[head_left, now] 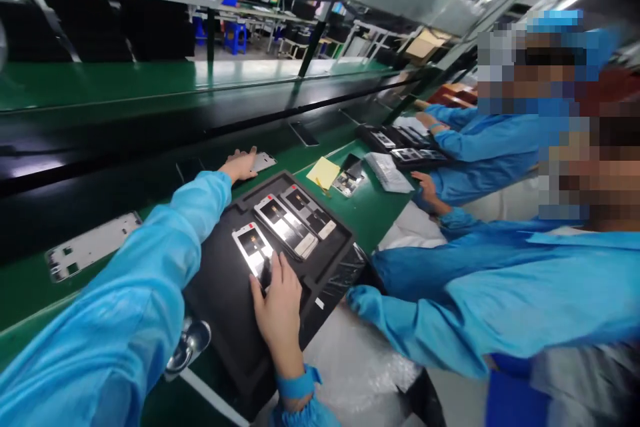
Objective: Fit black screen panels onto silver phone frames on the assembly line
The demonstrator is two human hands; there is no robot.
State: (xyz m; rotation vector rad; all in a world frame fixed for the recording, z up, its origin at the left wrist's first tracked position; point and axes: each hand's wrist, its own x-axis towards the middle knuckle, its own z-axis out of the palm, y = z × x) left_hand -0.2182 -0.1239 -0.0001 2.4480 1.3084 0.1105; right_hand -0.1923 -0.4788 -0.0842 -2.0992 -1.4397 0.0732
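Observation:
My left hand (241,165) reaches across to the far side of the tray, its fingers closed on the end of a pale phone frame (265,161) at the bench's back strip. My right hand (280,303) grips the lower end of a white-edged phone panel (251,245) between thumb and fingers, partly covering it. That panel lies in a black foam tray (220,287). Beside it in the tray are more phone panels (287,225), some stacked, with small red tabs at their upper ends. A band circles my right wrist.
A large white phone frame (95,247) lies left of my left sleeve. Beyond the tray are a yellow paper pad (324,173), a circuit-bearing phone part (349,181) and a bagged stack (387,172). Co-workers in blue sit at right, near another black tray (373,140). A metal dish (189,345) stands nearby.

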